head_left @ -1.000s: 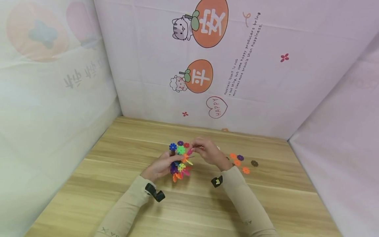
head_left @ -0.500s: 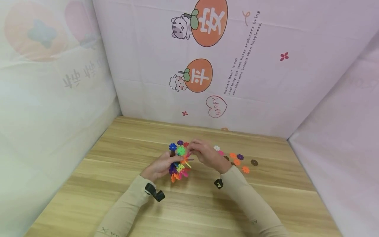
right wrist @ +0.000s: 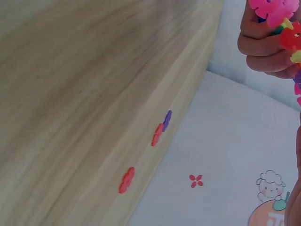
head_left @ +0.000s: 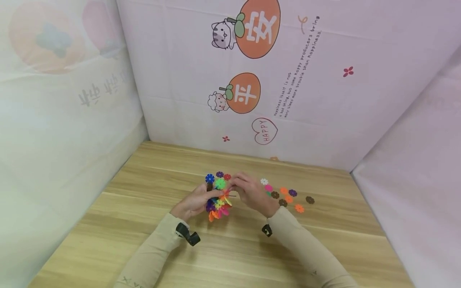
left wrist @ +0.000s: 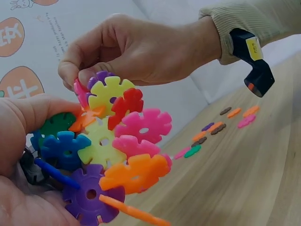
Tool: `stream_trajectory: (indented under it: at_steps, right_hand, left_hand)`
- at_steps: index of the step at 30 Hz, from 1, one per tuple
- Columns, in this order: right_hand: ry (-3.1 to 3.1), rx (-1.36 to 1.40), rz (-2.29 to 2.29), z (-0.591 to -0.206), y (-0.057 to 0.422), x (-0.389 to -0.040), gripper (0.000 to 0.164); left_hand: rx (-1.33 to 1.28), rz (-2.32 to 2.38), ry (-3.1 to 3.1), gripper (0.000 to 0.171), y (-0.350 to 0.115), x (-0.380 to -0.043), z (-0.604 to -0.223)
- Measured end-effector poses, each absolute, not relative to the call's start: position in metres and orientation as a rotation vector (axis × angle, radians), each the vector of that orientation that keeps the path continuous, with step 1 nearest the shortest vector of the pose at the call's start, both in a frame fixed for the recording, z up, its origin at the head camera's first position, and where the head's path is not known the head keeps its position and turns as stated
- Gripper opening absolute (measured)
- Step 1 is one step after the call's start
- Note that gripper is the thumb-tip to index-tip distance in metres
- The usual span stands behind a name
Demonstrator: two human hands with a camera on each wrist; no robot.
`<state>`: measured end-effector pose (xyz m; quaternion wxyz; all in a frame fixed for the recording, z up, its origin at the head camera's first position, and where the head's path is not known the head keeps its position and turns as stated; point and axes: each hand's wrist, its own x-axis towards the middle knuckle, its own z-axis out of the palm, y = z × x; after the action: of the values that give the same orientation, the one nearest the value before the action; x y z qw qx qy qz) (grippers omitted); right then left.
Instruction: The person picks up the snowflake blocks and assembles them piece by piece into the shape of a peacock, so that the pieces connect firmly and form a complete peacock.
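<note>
My left hand (head_left: 194, 202) grips a many-coloured cluster of interlocking flower-shaped plastic discs (left wrist: 106, 139). The thumb lies along the cluster's upper side, in front of green and blue discs. From the right, my right hand (head_left: 252, 194) reaches its top and pinches a pink flower disc (left wrist: 81, 93) between thumb and fingertips. That disc stands on edge right beside an orange disc (left wrist: 87, 117), with a yellow one (left wrist: 111, 93) close by. In the right wrist view only part of the cluster (right wrist: 291, 37) shows at the upper right, with left-hand fingers curled behind it.
Loose flower discs lie on the wooden table (head_left: 230, 252): a brown disc (head_left: 310, 200), an orange disc (head_left: 299, 208), a white disc (head_left: 264, 181) and several others right of the hands. A red disc (head_left: 227, 176) and a purple disc (head_left: 219, 174) lie behind the cluster. Printed cloth walls (head_left: 306, 132) surround the table.
My right hand has brought the pink disc down and in against the cluster, uncovering loose discs at its right. The left hand keeps its grip, with the cluster turned slightly.
</note>
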<state>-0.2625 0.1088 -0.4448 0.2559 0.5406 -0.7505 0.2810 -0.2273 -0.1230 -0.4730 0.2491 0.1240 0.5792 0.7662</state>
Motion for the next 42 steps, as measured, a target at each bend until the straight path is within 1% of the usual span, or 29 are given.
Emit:
stream_trajectory:
  at_steps: [4,7,10,14,16,17,21,22,24,26,28,32,37,40,42]
  right_hand:
    - [-2.217,1.444,0.857,-0.440,0.113,-0.270,0.017]
    - [-2.471,1.350,0.905,-0.435,0.115,-0.283,0.017]
    - [-2.713,1.222,0.852,-0.436,0.112,-0.301,0.022]
    - [-2.922,1.037,0.776,-0.448,0.104,-0.326,0.031]
    - [-2.978,0.944,0.782,-0.459,0.100,-0.336,0.033]
    - [-2.991,0.901,0.792,-0.465,0.098,-0.340,0.033]
    - [-3.034,0.804,0.798,-0.486,0.092,-0.354,0.015]
    - [-3.035,0.794,0.790,-0.490,0.091,-0.357,0.017]
    - [-3.034,0.787,0.784,-0.496,0.089,-0.360,0.027]
    - [-3.010,0.780,0.784,-0.500,0.087,-0.362,0.030]
    - [-2.978,0.784,0.779,-0.503,0.086,-0.363,0.024]
    - [-2.988,0.729,0.862,-0.506,0.087,-0.364,0.010]
    - [-3.074,0.632,0.957,-0.504,0.091,-0.359,0.009]
    - [-3.095,0.657,0.934,-0.500,0.093,-0.354,0.008]
    - [-3.102,0.680,0.942,-0.496,0.094,-0.352,0.010]
  left_hand:
    - [0.260,2.107,1.560,0.054,-0.124,-0.233,-0.481]
    - [0.169,2.150,1.541,0.054,-0.128,-0.238,-0.489]
    - [0.054,2.218,1.535,0.043,-0.133,-0.242,-0.496]
    - [-0.089,2.275,1.581,0.027,-0.135,-0.245,-0.501]
    - [-0.148,2.282,1.614,0.026,-0.135,-0.245,-0.502]
    - [-0.175,2.280,1.625,0.026,-0.134,-0.245,-0.503]
    - [-0.230,2.276,1.647,0.029,-0.131,-0.246,-0.504]
    - [-0.232,2.276,1.643,0.028,-0.130,-0.246,-0.504]
    - [-0.203,2.278,1.646,0.027,-0.128,-0.246,-0.503]
    - [-0.181,2.282,1.635,0.023,-0.127,-0.246,-0.500]
    - [-0.144,2.286,1.633,0.021,-0.126,-0.246,-0.499]
    - [-0.145,2.285,1.647,0.024,-0.127,-0.247,-0.498]
    - [-0.217,2.278,1.666,0.034,-0.130,-0.247,-0.499]
    - [-0.250,2.285,1.675,0.033,-0.131,-0.247,-0.500]
    - [-0.273,2.290,1.677,0.030,-0.132,-0.247,-0.500]
